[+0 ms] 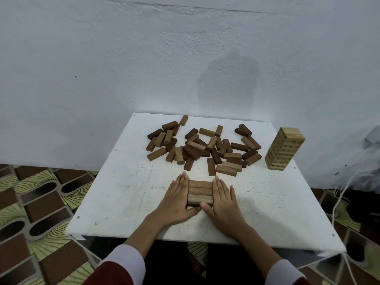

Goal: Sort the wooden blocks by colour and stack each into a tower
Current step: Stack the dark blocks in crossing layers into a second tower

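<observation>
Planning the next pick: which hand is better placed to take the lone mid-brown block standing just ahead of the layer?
Right. The block lies just beyond the right hand; the left hand would cross the layer.

Domestic room, likely a home: small white board surface (127,194) set low against a rough, stained whitewashed wall (144,58), patterned brown-and-green floor covering (35,202), loose cord (339,198) trailing at right, wooden game blocks (203,147) scattered on top.

We cannot read the dark marks on the pale tower (284,148) at two o'clock, our sleeves (125,262) cut off at six o'clock, blurred grey bundle (368,159) at three o'clock.
</observation>
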The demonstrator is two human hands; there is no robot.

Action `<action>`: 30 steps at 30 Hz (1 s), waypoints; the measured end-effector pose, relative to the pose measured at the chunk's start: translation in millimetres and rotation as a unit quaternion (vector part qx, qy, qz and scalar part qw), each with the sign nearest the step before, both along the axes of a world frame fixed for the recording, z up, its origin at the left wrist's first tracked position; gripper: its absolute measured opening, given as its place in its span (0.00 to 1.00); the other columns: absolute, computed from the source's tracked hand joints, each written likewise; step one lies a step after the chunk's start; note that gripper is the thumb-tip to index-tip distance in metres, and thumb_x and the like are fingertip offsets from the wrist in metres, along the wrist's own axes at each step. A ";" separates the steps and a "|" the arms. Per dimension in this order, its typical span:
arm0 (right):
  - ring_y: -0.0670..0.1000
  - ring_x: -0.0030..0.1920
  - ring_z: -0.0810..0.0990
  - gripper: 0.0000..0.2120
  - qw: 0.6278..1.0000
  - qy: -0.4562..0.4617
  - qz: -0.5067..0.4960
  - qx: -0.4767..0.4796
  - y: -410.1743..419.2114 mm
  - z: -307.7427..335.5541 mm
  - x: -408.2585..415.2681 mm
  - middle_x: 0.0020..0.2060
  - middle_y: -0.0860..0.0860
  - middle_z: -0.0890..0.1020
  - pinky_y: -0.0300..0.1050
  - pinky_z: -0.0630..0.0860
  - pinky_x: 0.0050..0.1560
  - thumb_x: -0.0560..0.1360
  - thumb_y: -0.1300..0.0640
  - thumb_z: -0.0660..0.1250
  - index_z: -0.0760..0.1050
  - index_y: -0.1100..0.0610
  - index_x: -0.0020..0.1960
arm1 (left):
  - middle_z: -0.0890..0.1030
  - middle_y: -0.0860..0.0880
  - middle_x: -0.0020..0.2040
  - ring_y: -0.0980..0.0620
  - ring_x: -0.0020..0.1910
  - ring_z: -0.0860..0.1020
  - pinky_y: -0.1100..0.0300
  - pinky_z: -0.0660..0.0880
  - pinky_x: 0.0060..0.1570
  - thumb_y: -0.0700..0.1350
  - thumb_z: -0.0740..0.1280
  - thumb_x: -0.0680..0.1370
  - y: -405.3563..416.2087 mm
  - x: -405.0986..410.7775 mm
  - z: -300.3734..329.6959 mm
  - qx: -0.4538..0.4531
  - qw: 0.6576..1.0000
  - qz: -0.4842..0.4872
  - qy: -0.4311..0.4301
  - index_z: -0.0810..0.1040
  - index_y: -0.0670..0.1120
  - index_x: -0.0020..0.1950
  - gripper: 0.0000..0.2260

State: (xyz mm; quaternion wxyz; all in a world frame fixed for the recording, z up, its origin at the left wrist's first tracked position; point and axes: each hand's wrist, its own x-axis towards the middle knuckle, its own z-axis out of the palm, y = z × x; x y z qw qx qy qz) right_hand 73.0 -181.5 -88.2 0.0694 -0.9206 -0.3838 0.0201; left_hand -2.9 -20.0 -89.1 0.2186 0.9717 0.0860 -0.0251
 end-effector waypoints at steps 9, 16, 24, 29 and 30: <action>0.57 0.66 0.73 0.42 0.999 0.002 -0.020 -0.046 2.6 -8.9 4.4 0.66 0.60 0.73 0.59 0.58 0.65 0.78 0.35 0.35 0.68 0.66 0.68 | 0.33 0.47 0.76 0.54 0.74 0.33 0.61 0.32 0.68 0.72 0.48 0.69 -0.9 -1.4 2.0 0.002 1.000 0.001 0.003 0.33 0.42 0.76 0.48; 0.48 0.76 0.47 0.51 0.987 0.124 -0.015 0.096 -3.7 -0.6 7.2 0.77 0.51 0.49 0.44 0.39 0.72 0.64 0.27 0.22 0.42 0.57 0.77 | 0.37 0.50 0.77 0.54 0.75 0.36 0.58 0.40 0.72 0.53 0.68 0.73 5.5 -2.9 10.7 -0.092 0.996 -0.002 0.011 0.35 0.45 0.76 0.47; 0.49 0.63 0.71 0.24 0.885 0.260 -0.130 0.365 -4.5 13.8 12.4 0.62 0.51 0.75 0.34 0.66 0.60 0.79 0.44 0.49 0.69 0.58 0.66 | 0.63 0.52 0.73 0.56 0.73 0.59 0.62 0.61 0.68 0.31 0.65 0.72 23.3 -10.5 15.3 -0.289 0.952 0.090 -0.043 0.61 0.52 0.72 0.32; 0.51 0.55 0.77 0.10 0.901 0.193 -0.110 0.373 15.6 23.4 30.3 0.52 0.53 0.79 0.30 0.69 0.50 0.79 0.64 0.60 0.76 0.60 0.57 | 0.73 0.51 0.59 0.52 0.63 0.69 0.61 0.68 0.61 0.29 0.62 0.73 51.4 -0.2 20.5 -0.241 0.937 0.168 -0.189 0.72 0.45 0.61 0.20; 0.49 0.54 0.76 0.10 0.901 0.207 -0.105 0.365 23.8 29.6 32.3 0.53 0.52 0.79 0.30 0.69 0.49 0.79 0.64 0.60 0.76 0.59 0.57 | 0.71 0.50 0.60 0.51 0.63 0.67 0.63 0.65 0.59 0.29 0.61 0.74 57.8 3.9 21.2 -0.214 0.941 0.166 -0.202 0.72 0.43 0.62 0.19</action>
